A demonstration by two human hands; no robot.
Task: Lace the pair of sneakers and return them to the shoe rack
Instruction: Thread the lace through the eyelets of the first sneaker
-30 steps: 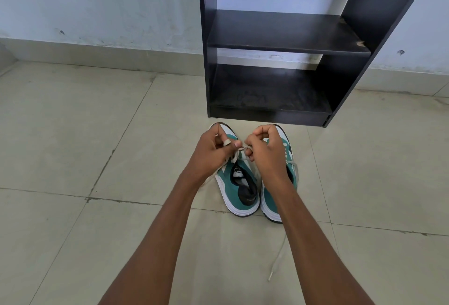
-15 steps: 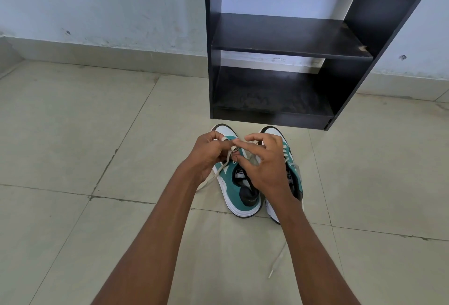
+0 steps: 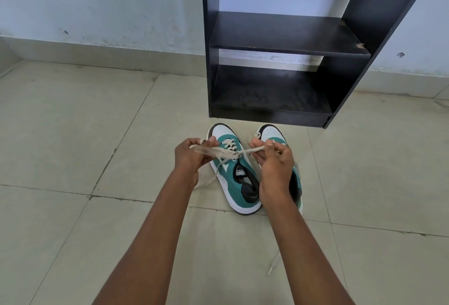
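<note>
Pulling the lace (image 3: 226, 152) of the left sneaker (image 3: 233, 171) outward, your left hand (image 3: 192, 159) and right hand (image 3: 274, 161) each pinch an end — the tying step. Next, cinch it, then lace the right sneaker (image 3: 272, 134) just before the shoe rack (image 3: 279, 37).

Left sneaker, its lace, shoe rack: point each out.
left sneaker (image 3: 239, 183): head view, teal side panel by the heel.
lace (image 3: 252, 150): head view, taut stretch toward the right hand.
shoe rack (image 3: 279, 35): head view, top of the upper shelf.

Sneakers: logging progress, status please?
Left hand and right hand pulling lace ends apart. Left sneaker on floor. Rack shelves unobstructed.
</note>
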